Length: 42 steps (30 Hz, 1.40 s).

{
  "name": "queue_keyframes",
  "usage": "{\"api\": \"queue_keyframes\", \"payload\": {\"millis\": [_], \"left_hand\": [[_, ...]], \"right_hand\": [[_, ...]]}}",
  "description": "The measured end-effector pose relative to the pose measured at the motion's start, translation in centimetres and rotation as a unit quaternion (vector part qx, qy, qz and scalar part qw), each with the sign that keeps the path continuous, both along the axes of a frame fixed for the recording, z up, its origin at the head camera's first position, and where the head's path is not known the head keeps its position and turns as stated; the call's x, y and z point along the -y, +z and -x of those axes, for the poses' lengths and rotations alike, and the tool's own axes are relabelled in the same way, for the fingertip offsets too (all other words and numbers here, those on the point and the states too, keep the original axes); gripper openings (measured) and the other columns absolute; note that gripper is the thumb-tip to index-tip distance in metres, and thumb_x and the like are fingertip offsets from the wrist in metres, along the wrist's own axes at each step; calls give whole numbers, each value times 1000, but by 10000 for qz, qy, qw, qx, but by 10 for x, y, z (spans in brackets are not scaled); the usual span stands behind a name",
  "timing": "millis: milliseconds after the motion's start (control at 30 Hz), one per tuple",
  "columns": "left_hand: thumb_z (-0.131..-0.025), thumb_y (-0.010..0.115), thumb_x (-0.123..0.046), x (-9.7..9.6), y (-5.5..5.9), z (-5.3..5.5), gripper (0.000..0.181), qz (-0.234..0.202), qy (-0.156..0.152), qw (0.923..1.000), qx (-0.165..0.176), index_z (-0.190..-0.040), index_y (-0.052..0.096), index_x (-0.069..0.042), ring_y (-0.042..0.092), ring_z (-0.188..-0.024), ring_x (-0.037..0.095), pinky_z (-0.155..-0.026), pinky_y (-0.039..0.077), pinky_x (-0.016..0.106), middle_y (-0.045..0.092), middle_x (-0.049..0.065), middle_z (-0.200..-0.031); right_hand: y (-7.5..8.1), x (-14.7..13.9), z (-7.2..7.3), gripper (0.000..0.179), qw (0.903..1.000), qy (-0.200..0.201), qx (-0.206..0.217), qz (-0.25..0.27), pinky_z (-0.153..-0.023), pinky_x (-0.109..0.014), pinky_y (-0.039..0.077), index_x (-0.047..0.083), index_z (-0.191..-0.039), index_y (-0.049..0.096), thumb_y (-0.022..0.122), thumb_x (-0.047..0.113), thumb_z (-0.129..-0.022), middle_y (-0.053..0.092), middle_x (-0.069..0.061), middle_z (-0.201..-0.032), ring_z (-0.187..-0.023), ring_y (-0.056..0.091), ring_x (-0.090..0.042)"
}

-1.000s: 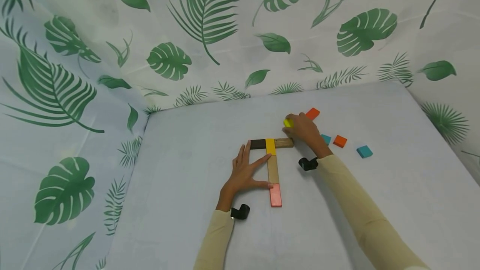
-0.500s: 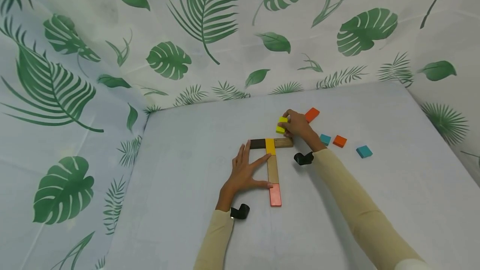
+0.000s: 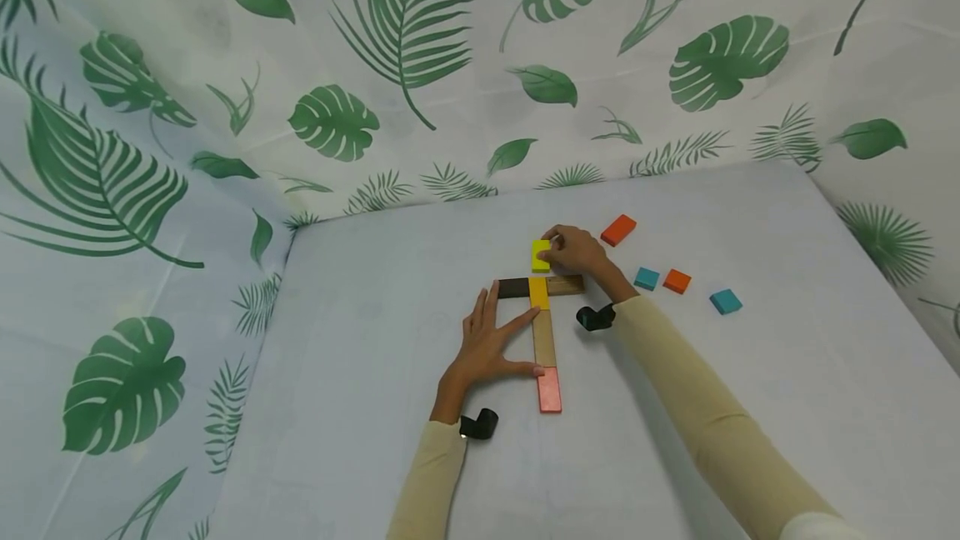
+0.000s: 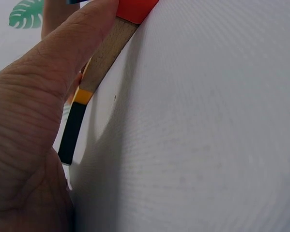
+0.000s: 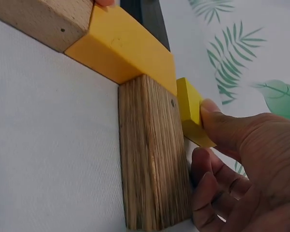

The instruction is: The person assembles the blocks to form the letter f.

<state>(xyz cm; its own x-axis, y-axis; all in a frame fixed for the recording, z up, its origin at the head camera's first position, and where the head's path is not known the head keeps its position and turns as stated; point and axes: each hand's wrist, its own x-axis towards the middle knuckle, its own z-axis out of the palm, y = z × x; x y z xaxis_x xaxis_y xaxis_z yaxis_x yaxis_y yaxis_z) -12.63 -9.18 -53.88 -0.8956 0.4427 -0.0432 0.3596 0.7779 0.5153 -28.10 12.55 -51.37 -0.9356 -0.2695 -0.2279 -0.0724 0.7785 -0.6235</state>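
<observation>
Because the right hand [image 3: 576, 250] has the yellow block [image 3: 540, 257] pinched between thumb and fingers, the step in hand is judged to be setting that block against the amber block [image 3: 539, 293]. The yellow block is near the centre of the frame, directly above the amber one; the head view shows a narrow gap between them. Whether its underside meets the table [image 3: 375, 357] cannot be told.

Five blocks form a T. The dark block [image 3: 514, 288], amber block and brown block [image 3: 565, 285] run across; the tan block [image 3: 544, 338] and pink block [image 3: 550, 390] run down the frame.

The left hand [image 3: 486, 348] grips nothing. Its fingers are spread and extended, with tips at the dark block's outer end, the amber-tan joint and the tan-pink joint. It appears to steady the pieces.

Right of centre, outside the T, lie a long orange block [image 3: 618, 230], a small orange block [image 3: 677, 282], a teal block [image 3: 647, 278] and a second teal block [image 3: 726, 302].

In this assessment, the next move calls for drawing the yellow block down the frame, squared to the amber end, without the right hand's curled lower fingers nudging the brown block just beside them.
</observation>
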Motion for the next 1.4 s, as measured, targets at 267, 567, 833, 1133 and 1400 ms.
{"api": "queue_keyframes", "payload": {"millis": [267, 567, 833, 1133, 1400], "left_hand": [[-71, 75, -66, -1, -1, 0, 93, 80, 24, 10000, 39, -150, 30, -47, -9, -151, 37, -109, 20, 57, -14, 13, -164], [-71, 75, -66, -1, -1, 0, 93, 107, 49, 9999, 79, -150, 30, -47, -10, -151, 36, -110, 19, 58, -16, 11, -164], [-71, 75, -66, -1, -1, 0, 94, 176, 45, 9998, 69, -150, 30, -47, -9, -151, 36, -110, 20, 56, -15, 10, -165], [-70, 75, -67, -1, -2, 1, 94, 242, 50, 9997, -5, -150, 30, -46, -8, -151, 38, -110, 20, 58, -14, 10, -165], [-71, 75, -66, 0, -2, 0, 94, 181, 14, 9998, -28, -150, 30, -46, -8, -151, 39, -109, 20, 58, -14, 11, -165]], "right_hand": [[1, 3, -5, 46, 9993, 222, -122, -276, -73, -37, 46, 13, -128, 61, 68, 39, -90, 62, -15, -110, -89, 56, -28], [3, 5, -7, 47, 9984, 352, -78, -427, -86, -48, 49, 15, -131, 59, 67, 38, -91, 61, -20, -121, -103, 58, -35], [2, 6, -8, 47, 9982, 336, -48, -489, -85, -48, 49, 16, -131, 59, 68, 38, -91, 61, -20, -122, -103, 58, -35], [0, 5, -7, 47, 9982, 353, -105, -483, -86, -49, 49, 16, -131, 59, 68, 40, -91, 60, -20, -123, -105, 58, -36], [0, 5, -8, 48, 9983, 355, -87, -456, -87, -50, 49, 16, -131, 59, 66, 40, -91, 59, -20, -123, -105, 58, -36]]}}
